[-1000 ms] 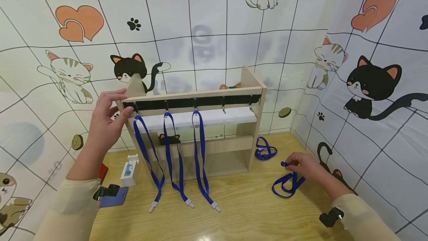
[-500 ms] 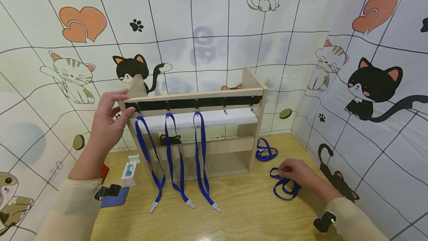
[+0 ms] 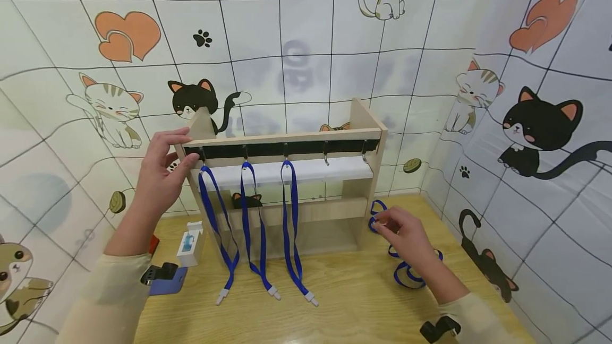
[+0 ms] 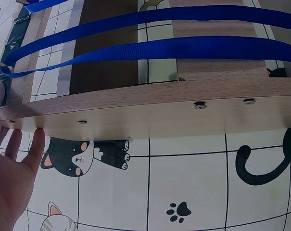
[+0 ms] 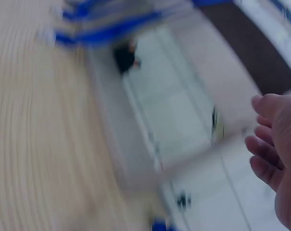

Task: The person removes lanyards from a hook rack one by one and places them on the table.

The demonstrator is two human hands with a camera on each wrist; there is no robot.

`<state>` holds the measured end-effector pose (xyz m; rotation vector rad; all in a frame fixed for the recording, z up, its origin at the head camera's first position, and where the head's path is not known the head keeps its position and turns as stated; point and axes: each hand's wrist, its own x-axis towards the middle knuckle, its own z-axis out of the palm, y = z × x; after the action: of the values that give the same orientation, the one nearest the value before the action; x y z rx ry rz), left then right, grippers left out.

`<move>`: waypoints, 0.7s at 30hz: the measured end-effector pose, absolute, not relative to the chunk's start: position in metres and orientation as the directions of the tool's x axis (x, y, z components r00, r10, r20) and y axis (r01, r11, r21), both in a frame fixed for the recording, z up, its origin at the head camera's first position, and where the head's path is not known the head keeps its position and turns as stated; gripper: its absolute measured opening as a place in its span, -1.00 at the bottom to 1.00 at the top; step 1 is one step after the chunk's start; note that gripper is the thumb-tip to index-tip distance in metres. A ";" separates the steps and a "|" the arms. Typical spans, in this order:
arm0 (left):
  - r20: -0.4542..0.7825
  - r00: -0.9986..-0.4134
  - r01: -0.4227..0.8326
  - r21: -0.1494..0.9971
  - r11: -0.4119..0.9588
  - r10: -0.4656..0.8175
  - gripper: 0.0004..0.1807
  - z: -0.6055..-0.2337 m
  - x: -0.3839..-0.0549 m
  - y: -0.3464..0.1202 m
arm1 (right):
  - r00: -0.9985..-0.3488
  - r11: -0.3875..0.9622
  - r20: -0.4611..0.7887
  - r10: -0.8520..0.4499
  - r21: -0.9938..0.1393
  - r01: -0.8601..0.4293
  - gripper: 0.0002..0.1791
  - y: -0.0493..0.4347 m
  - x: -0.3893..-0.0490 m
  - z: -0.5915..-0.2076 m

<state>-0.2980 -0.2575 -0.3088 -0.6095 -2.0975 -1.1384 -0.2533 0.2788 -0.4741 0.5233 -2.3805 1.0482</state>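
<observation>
My left hand point(image 3: 164, 169) grips the upper left corner of a small wooden shelf point(image 3: 306, 135), thumb in front and fingers against the side panel. A row of metal hooks point(image 3: 326, 159) runs along the shelf's dark strip. Three blue lanyards point(image 3: 289, 216) with white clips hang from the left hooks; the two right hooks are bare. My right hand point(image 3: 406, 235) is raised over the table near the shelf's right side, fingers loosely bent and holding nothing. Behind and below it lie a loose blue lanyard point(image 3: 401, 275) and another one point(image 3: 379, 206), both partly hidden by the hand.
On the wooden table point(image 3: 334, 301), at left, stand a small white box point(image 3: 188, 248) and a flat blue object point(image 3: 169, 282). A red object point(image 3: 154, 243) shows behind my left wrist. A cat-patterned wall covering point(image 3: 306, 36) encloses the back and right.
My right hand has let go of the nearer loose lanyard, leaving it on the table, and has moved up and left toward the shelf. My left hand keeps its grip.
</observation>
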 end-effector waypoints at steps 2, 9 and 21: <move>0.742 -0.665 0.673 0.546 0.500 0.086 -0.56 -0.309 -0.298 -0.257 | -0.758 0.581 0.639 -0.129 -0.571 -0.580 -0.77 0.257 -0.252 -0.467; 0.755 -0.649 0.693 0.535 0.483 0.095 -0.59 -0.311 -0.302 -0.258 | -0.662 0.445 0.741 -0.109 -0.560 -0.699 -0.65 0.193 -0.255 -0.445; 0.763 -0.640 0.699 0.528 0.483 0.094 -0.60 -0.311 -0.303 -0.259 | -0.610 0.401 0.786 -0.100 -0.529 -0.748 -0.51 0.114 -0.258 -0.396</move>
<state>-0.3026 -0.2586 -0.3109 -0.6523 -2.0543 -1.1505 -0.2577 0.1138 -0.3963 0.7219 -1.9837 1.2254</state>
